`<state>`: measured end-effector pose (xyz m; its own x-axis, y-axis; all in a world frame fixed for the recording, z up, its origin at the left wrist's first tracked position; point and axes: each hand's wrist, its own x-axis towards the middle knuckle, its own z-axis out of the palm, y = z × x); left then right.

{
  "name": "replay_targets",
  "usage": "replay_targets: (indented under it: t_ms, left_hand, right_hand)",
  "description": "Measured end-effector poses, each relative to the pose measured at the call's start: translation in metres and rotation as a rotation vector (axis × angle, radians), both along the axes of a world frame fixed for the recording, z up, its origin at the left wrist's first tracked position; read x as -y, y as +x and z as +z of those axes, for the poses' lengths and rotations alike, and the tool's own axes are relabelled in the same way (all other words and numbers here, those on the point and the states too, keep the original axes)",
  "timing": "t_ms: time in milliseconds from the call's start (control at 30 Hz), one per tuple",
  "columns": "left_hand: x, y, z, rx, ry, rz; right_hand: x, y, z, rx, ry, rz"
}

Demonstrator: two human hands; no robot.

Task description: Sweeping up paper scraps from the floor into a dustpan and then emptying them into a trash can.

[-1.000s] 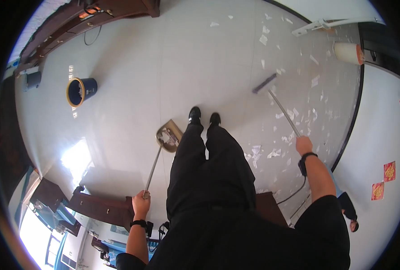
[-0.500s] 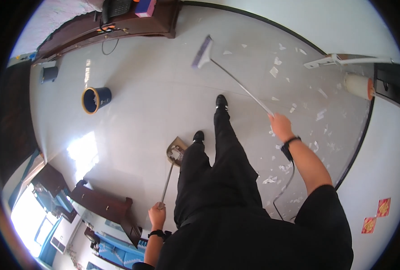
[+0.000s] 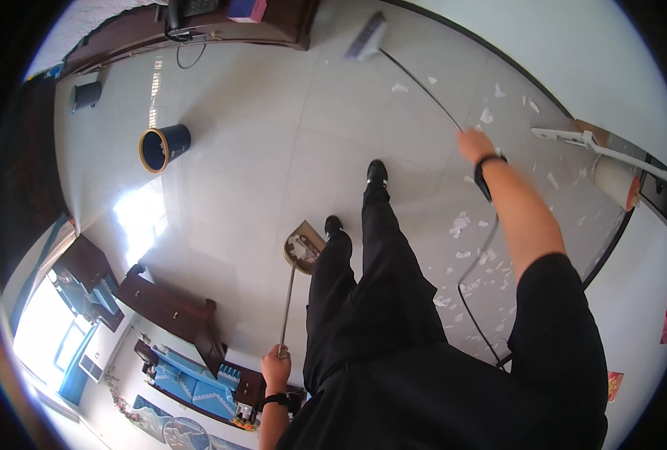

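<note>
My right hand (image 3: 474, 145), closed round the handle of a broom (image 3: 422, 84), is stretched out ahead and to the right. The broom's purple and white head rests on or just over the grey floor near the far wall; which, I cannot tell. Down at my left side, my left hand (image 3: 276, 367) grips the upper end of a long-handled dustpan (image 3: 287, 300). Its tan pan stands beside my left shoe with torn paper inside. White paper scraps (image 3: 461, 223) lie scattered over the floor to my right, several of them farther ahead.
A blue bin with a yellow rim (image 3: 170, 146) stands on the left, and a dark grey bin (image 3: 86, 96) farther off. Dark wooden furniture (image 3: 273, 34) lines the far left. At right, a white metal bar (image 3: 558, 135) and a pale cylinder (image 3: 614, 182) stand by the wall.
The broom and my right hand have moved farther ahead and slightly right. My left hand still holds the dustpan, which stays beside my left foot. The whole view has shifted a little.
</note>
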<state>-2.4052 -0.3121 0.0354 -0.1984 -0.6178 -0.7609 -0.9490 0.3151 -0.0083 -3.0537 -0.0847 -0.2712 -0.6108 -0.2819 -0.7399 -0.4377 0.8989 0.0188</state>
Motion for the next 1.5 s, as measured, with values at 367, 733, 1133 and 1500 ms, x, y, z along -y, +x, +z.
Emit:
replay_targets:
  t_ms: [367,733,1133,1500]
  left_hand:
    - [0.072,-0.062,0.038,-0.077,-0.036,-0.035]
    - [0.181,-0.188,-0.028,-0.203,-0.012,-0.118]
    - [0.289,-0.315,-0.079,-0.173,-0.02,-0.445]
    - [0.333,-0.333,-0.083,-0.133,0.029,-0.462]
  right_hand:
    - [-0.261,0.174,0.184,0.075,0.26,-0.319]
    - [-0.148,0.19,0.223,-0.008,0.067,-0.406]
    - [0.185,0.074,0.065,0.094,-0.181,-0.179]
    - [-0.052,0.105,0.143,0.156,0.223,-0.252]
